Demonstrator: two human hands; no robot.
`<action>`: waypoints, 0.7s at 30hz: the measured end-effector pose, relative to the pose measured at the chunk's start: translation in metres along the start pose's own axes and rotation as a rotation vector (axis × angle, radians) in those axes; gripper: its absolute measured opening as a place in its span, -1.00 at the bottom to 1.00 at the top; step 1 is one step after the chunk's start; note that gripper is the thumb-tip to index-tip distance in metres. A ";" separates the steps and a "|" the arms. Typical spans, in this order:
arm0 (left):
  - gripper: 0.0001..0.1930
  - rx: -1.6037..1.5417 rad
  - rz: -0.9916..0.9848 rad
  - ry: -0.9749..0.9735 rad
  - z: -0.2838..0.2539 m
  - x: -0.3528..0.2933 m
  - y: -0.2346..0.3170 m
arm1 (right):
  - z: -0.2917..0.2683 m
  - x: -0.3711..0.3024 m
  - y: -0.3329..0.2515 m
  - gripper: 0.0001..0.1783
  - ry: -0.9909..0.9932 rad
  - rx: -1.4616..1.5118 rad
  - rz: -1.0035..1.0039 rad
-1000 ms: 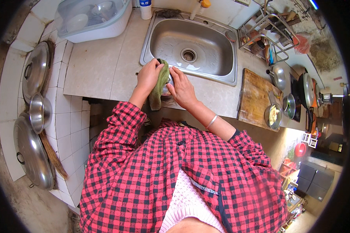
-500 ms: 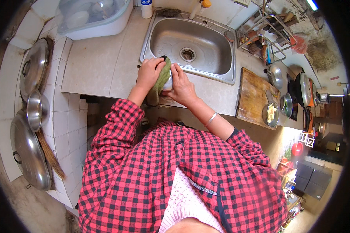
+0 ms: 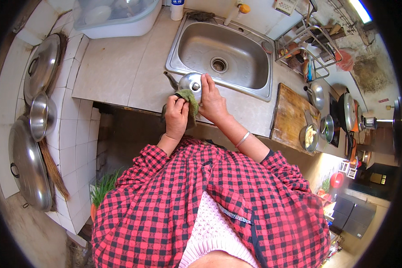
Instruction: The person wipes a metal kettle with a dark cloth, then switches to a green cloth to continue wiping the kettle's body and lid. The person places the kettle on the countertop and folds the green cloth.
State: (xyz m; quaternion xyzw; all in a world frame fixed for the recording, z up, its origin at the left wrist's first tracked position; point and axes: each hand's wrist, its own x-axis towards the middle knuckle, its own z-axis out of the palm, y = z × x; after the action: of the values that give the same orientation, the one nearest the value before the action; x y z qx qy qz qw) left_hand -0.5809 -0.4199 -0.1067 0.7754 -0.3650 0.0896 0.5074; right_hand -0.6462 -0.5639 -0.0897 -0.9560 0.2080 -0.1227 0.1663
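A small shiny metal teapot [image 3: 187, 81] is at the counter's front edge, just before the sink. Its dark spout points to the far left and its round knob faces up. My left hand [image 3: 176, 117] is closed on a green cloth [image 3: 190, 106], which lies against the near side of the teapot. On the other side my right hand [image 3: 213, 103] grips the teapot, fingers along its body and thumb tucked beneath. The cloth and hands hide the lower part of the teapot.
Beyond the teapot is a steel sink [image 3: 176, 56]. A lidded plastic tub [image 3: 120, 30] and a white bottle [image 3: 177, 10] stand at the back left. To the right are a wooden cutting board [image 3: 290, 111], a bowl of pale food [image 3: 309, 138] and a wire rack [image 3: 306, 44].
My left hand and the cloth have moved nearer to me, down the teapot's near side. The spout and knob now show, where the cloth and hands covered them before.
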 end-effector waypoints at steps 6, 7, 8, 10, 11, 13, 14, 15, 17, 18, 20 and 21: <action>-0.79 -0.903 -0.664 0.252 -0.010 -0.016 -0.041 | -0.007 -0.009 0.024 0.07 0.164 0.327 -0.132; -0.79 -1.060 -0.852 0.391 -0.017 -0.013 -0.054 | -0.006 -0.015 0.029 -0.06 0.059 0.416 -0.012; -0.79 -1.208 -0.797 0.419 -0.026 -0.009 -0.063 | -0.004 -0.024 0.032 -0.19 -0.007 0.502 0.104; -0.77 -1.371 -0.792 0.403 -0.038 0.000 -0.082 | 0.005 -0.037 0.036 -0.44 -0.034 0.587 0.221; -0.76 -1.379 -0.773 0.389 -0.039 0.006 -0.088 | 0.010 -0.041 0.037 -0.55 0.000 0.593 0.224; -0.74 -1.259 -0.641 0.254 -0.028 0.016 -0.092 | 0.017 -0.044 0.041 -0.66 -0.014 0.571 0.251; -0.71 -1.153 -0.607 0.151 -0.016 0.022 -0.091 | 0.020 -0.042 0.042 -0.68 -0.058 0.540 0.274; -0.69 -1.018 -0.621 0.056 -0.003 0.026 -0.089 | 0.021 -0.040 0.044 -0.68 -0.059 0.492 0.300; -0.63 -0.515 -0.329 -0.181 0.015 0.028 -0.086 | 0.024 -0.036 0.043 -0.68 -0.065 0.605 0.299; -0.58 -0.288 -0.253 -0.195 0.018 0.032 -0.089 | 0.025 -0.036 0.041 -0.69 -0.047 0.611 0.301; -0.58 -0.149 -0.157 -0.203 0.023 0.028 -0.090 | 0.024 -0.036 0.037 -0.71 0.003 0.576 0.284; -0.57 -0.089 -0.074 -0.157 0.022 0.025 -0.091 | 0.024 -0.038 0.033 -0.73 0.033 0.539 0.262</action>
State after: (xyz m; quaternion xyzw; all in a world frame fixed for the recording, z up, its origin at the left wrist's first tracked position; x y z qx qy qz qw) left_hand -0.5082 -0.4304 -0.1704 0.7697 -0.3782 -0.0066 0.5142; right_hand -0.6844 -0.5695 -0.1303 -0.8403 0.2921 -0.1667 0.4252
